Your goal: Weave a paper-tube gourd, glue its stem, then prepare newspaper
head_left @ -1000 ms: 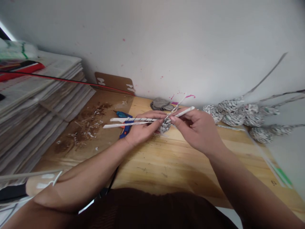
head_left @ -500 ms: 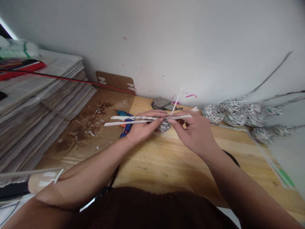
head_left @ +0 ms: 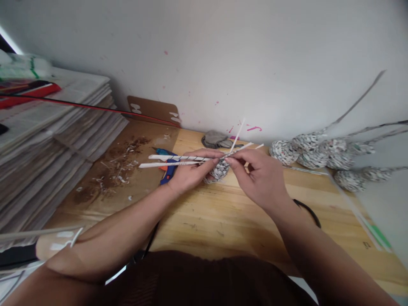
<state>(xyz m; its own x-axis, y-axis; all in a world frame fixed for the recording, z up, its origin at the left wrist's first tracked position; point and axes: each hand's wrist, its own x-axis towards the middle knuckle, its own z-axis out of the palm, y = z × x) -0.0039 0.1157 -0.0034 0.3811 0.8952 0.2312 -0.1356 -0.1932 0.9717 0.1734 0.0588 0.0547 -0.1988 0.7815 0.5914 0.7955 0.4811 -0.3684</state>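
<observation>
Between my hands is a small woven paper ball (head_left: 220, 171), made of rolled newspaper strips. Several white paper tubes (head_left: 174, 158) stick out of it, two to the left across my left hand, others up and to the right. My left hand (head_left: 195, 168) is closed round the ball's left side, thumb pressing near its top. With thumb and forefinger, my right hand (head_left: 255, 170) pinches at a paper tube at the ball's upper right. The pinched part is largely covered by my fingers.
Several finished woven paper balls (head_left: 314, 155) with long stems lie against the wall at the right. A blue glue gun (head_left: 170, 171) is behind my left hand, near a grey cloth (head_left: 216, 139). Bundled newspapers (head_left: 73, 123) are stacked at the left, beside paper scraps on brown cardboard (head_left: 153, 140).
A paper tube that pointed right across my right hand now points up and right behind it. My right hand has shifted slightly, and more of the ball shows. My left hand keeps its hold.
</observation>
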